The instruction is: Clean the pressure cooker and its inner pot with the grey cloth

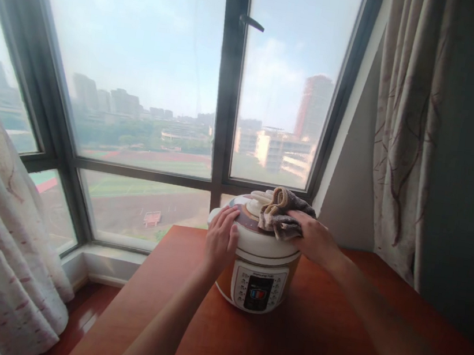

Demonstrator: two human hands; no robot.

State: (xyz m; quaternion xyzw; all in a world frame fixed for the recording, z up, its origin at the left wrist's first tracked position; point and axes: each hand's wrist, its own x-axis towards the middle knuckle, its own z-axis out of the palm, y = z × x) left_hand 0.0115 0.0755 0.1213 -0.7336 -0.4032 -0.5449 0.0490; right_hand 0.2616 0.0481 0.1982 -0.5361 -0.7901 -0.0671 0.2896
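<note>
The left hand (220,239) lies flat, fingers spread, bracing the rice cooker (261,262) at the far end of the counter (329,341). The right hand (315,240) grips a crumpled cloth (281,213) on the lid; wiping looks midway, sides untouched.

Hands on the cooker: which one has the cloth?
The right hand. It presses a bunched brown cloth on the cooker lid; the left hand lies bare and flat on the lid's left edge.
</note>
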